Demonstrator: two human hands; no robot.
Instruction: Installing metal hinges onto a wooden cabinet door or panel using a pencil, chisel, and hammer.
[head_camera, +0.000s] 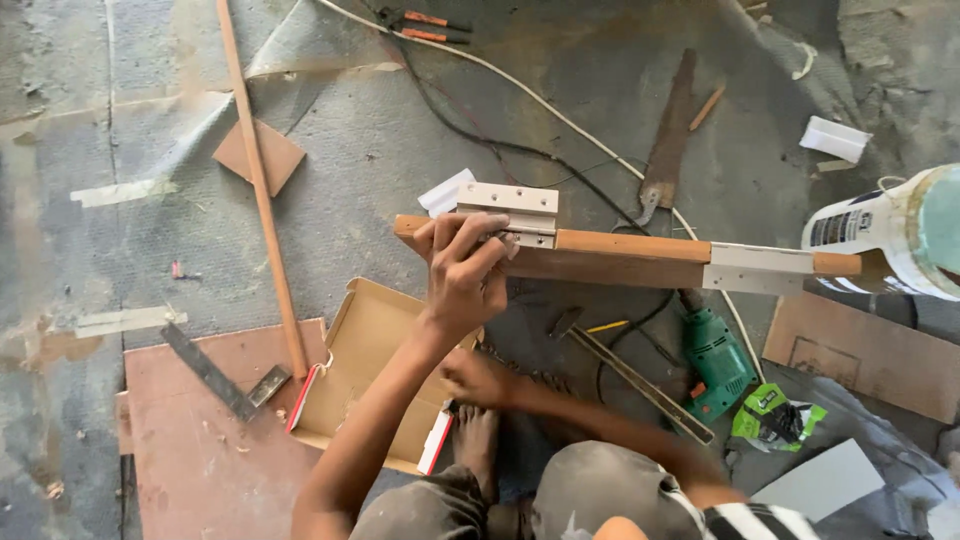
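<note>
my left hand (465, 270) is clamped over the near end of a long wooden bar (620, 255) that lies across the floor (380, 150) in front of me, fingers curled onto the pale metal hinge (512, 212) that sits on its top edge. a second pale hinge (757, 268) sits further along the bar toward the right. my right hand (478, 378) is low by my bare foot (478, 440), at the edge of an open cardboard box (370, 375); it looks loosely closed, but i cannot tell whether it holds anything. i judge the hinge could slide off line if my grip eases, since nothing else seems to pin it, and the bar, apparently steadied by one hand alone, could roll or swing. the black cable (500, 145) and white cord (520, 90) run under the bar, so a shove could snag them. the green drill (715, 360) lies just beside my leg, near enough to knock. the box shows only bare cardboard inside where i can see it. a white plastic jar (890, 235) lies at the bar's far right end, its contents hidden. a handsaw (668, 140) lies beyond the bar.
</note>
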